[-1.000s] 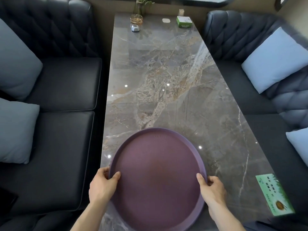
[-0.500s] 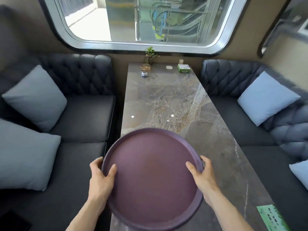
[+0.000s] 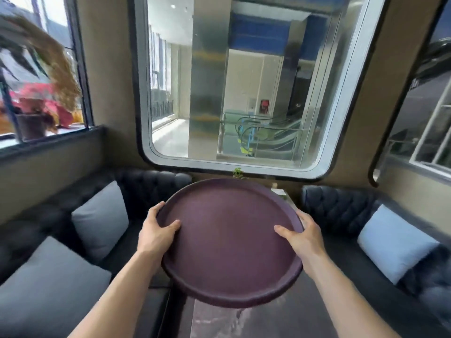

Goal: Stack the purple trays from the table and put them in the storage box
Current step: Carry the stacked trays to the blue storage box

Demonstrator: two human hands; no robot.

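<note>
Round purple tray (image 3: 227, 240) lifted off table; left hand (image 3: 156, 231), right hand (image 3: 301, 236) gripping rim.

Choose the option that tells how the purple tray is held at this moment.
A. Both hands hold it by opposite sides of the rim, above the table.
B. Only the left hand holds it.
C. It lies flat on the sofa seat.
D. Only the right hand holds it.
A: the left hand and the right hand each grip the rim of the purple tray, thumbs on its inner face, with the table below it.

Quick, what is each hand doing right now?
Left hand: closed on the left rim of the purple tray.
Right hand: closed on the tray's right rim.
</note>
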